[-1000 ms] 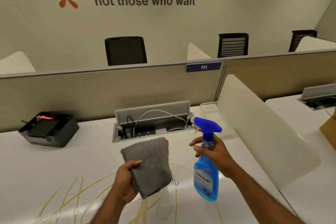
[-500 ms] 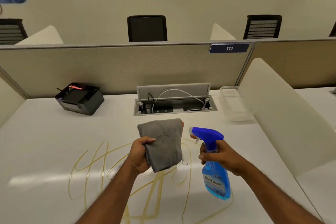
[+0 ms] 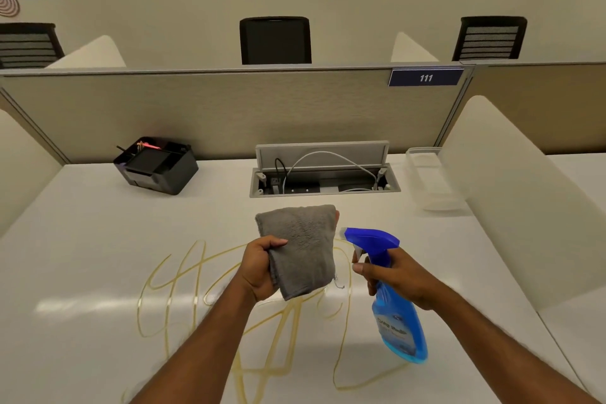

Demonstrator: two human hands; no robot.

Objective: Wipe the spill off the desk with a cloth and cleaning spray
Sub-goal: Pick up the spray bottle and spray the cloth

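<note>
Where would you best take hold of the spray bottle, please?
Grip the spray bottle at its slim neck under the blue trigger head, from behind the nozzle, as the right hand does: the body widens below, and the nozzle faces the cloth.

Not much of the person is showing here, just two arms coming in from the bottom edge. The left forearm (image 3: 196, 348) and right forearm (image 3: 492, 338) are both running bare right up to where the frame is cutting them off, so what's being worn higher up is staying hidden. The left hand (image 3: 259, 272) and right hand (image 3: 403, 279) are going bare too, wrists included. Nails are looking short and plain. Both forearms are looking long, widening toward the bottom edge.
</note>
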